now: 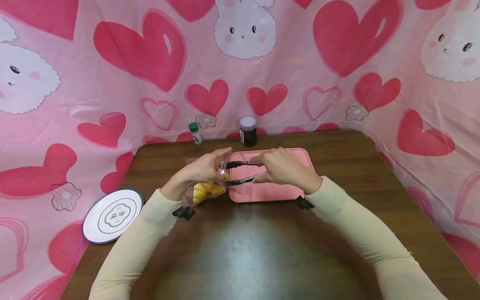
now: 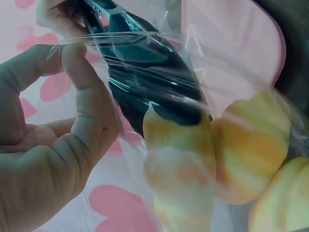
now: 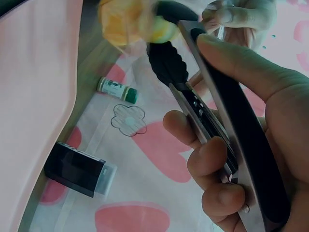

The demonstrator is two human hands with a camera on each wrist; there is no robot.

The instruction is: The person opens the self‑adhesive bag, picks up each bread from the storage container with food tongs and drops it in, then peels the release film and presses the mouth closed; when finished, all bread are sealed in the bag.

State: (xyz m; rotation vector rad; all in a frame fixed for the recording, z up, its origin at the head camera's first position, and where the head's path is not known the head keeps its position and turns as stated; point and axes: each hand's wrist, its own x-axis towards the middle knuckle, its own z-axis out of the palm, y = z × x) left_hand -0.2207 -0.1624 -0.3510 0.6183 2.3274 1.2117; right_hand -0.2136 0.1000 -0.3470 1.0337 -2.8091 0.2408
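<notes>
My left hand point(image 1: 202, 167) pinches the rim of a clear plastic bag point(image 2: 140, 36) between thumb and finger. Inside lie several golden, ridged bread rolls point(image 2: 251, 150). My right hand point(image 1: 281, 166) holds metal tongs point(image 3: 224, 111) with black grips and black scalloped heads. In the left wrist view the tongs' head reaches in at the bag's mouth and meets the top of one roll point(image 2: 178, 164). The right wrist view has the two arms spread, with a roll point(image 3: 161, 29) between the heads; whether they squeeze it I cannot tell.
A pink tray point(image 1: 270, 193) lies just right of the bag, beneath the right hand. Behind stand a dark jar with a pale lid point(image 1: 248, 135) and a small green-capped bottle point(image 1: 196, 134). A white plate with a blue rim point(image 1: 93, 225) sits at the table's left edge.
</notes>
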